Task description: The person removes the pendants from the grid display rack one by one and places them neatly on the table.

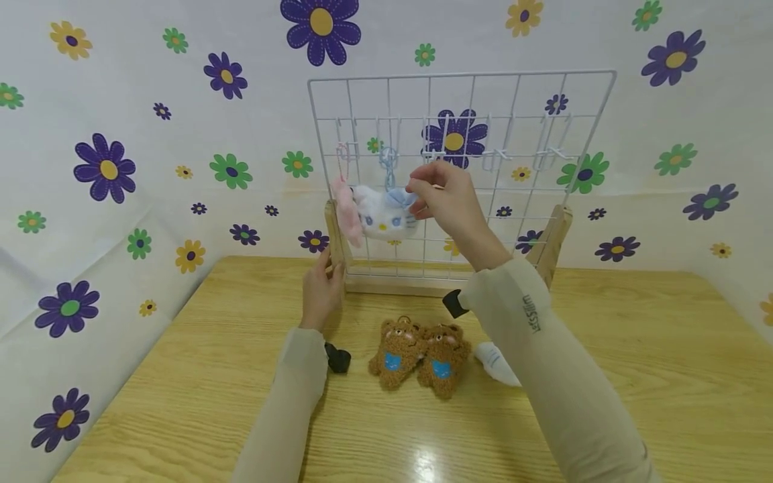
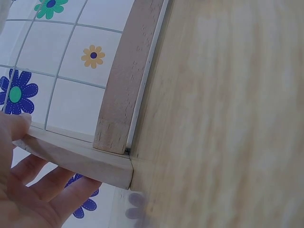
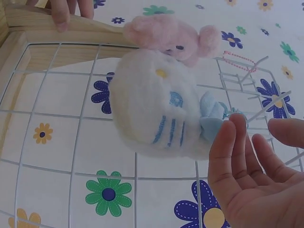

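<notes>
My right hand (image 1: pixel 449 201) is raised beside a white cat-face plush charm (image 1: pixel 376 218) with a blue bow, which hangs by a blue chain (image 1: pixel 389 168) from the white wire grid rack (image 1: pixel 461 76). In the right wrist view its loosely bent fingers (image 3: pixel 223 147) are close to the bow (image 3: pixel 211 116), thumb apart, holding nothing. A pink plush charm (image 1: pixel 346 213) hangs just left of the white one on a pink chain. Lower down, my left hand (image 1: pixel 320 292) grips the rack's left wooden post (image 2: pixel 90 161), with thumb on one side and fingers on the other.
Two brown bear charms (image 1: pixel 392 343) with blue patches lie side by side on the wooden table (image 1: pixel 181 376). Right of them is a white plush (image 1: pixel 496 362), partly hidden by my right sleeve. More white hooks (image 1: pixel 498 155) stick out from the grid, right of the hanging charms.
</notes>
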Motion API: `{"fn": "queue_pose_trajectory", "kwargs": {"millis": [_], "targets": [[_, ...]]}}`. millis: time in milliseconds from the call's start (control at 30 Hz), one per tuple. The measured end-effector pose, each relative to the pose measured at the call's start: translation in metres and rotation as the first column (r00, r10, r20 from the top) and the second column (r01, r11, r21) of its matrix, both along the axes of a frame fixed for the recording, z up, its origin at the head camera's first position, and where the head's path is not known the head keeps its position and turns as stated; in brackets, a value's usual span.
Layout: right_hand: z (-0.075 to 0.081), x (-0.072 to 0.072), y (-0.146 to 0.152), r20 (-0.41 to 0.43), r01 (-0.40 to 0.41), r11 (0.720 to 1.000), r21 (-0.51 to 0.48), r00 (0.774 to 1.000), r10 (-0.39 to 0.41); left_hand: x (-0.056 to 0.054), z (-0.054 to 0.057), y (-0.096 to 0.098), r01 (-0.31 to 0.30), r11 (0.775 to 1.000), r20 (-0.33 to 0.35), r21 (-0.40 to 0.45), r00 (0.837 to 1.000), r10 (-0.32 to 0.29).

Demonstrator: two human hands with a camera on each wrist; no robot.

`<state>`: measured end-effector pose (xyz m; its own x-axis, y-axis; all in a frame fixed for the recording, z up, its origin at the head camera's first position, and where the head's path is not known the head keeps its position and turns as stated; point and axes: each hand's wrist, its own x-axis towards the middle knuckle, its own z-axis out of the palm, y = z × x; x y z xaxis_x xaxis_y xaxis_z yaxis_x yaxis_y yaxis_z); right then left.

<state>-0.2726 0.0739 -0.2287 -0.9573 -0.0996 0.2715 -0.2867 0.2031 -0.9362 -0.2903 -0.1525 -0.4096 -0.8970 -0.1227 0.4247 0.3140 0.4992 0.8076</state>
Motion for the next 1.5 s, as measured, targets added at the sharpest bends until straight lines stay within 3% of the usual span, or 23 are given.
{"fn": "queue_pose_trajectory", "kwargs": {"millis": [333, 500, 933, 1500], "targets": [[0.011, -0.002, -0.008, 0.039, -0.036, 0.999, -0.032, 0.999, 0.037, -0.001, 0.0, 0.0, 0.004, 1.0, -0.019, -0.007, 1.0, -0.004], [0.01, -0.001, -0.015, 0.077, -0.063, 0.998, -0.031, 0.995, 0.065, 0.0, 0.0, -0.001, 0.005, 1.0, -0.022, -0.007, 1.0, -0.005], [0.008, -0.003, -0.024, 0.147, -0.065, 0.987, -0.147, 0.985, 0.087, 0.0, -0.001, -0.001, 0.0, 1.0, -0.013, 0.003, 1.0, 0.0], [0.016, -0.016, -0.025, 0.184, -0.031, 0.998, -0.048, 0.982, 0.04, -0.001, -0.002, 0.0, 0.0, 1.0, -0.012, 0.006, 1.0, 0.0]]}}
